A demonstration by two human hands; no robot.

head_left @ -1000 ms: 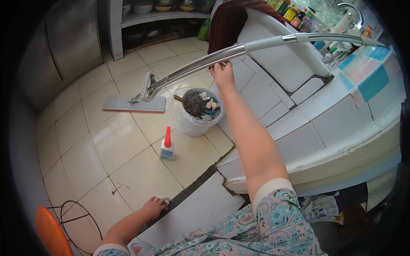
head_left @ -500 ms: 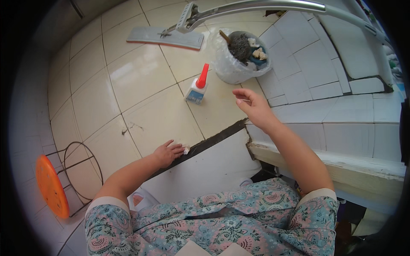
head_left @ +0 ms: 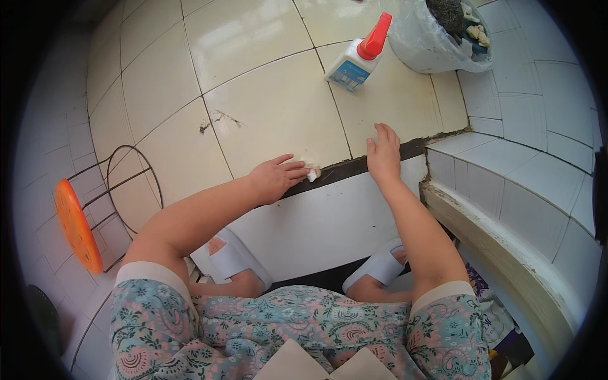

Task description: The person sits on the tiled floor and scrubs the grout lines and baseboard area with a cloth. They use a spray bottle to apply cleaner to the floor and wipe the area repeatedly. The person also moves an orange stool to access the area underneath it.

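Note:
My left hand point(head_left: 278, 178) lies low over the dark strip at the edge of the cream tiled floor. Under its fingertips is a small crumpled piece of white tissue point(head_left: 313, 173), pressed against the floor beside the strip. My right hand point(head_left: 384, 155) is farther right near the same strip, fingers stretched out and thumb apart, holding nothing. Beyond it stands a white bottle point(head_left: 358, 60) with a blue label and a red pump-style top, touched by neither hand.
A bin point(head_left: 424, 44) lined with clear plastic stands at the far right, with a dark scrubber and crumpled paper inside. An orange stool point(head_left: 77, 227) lies on its side at left. White tiled ledge point(head_left: 506, 164) rises at right. My slippered feet are below the step.
My right hand has come back from beside the bottle toward the dark strip, closer to my left hand. The view has shifted nearer; the flat mop has left it. The tissue stays under my left fingers.

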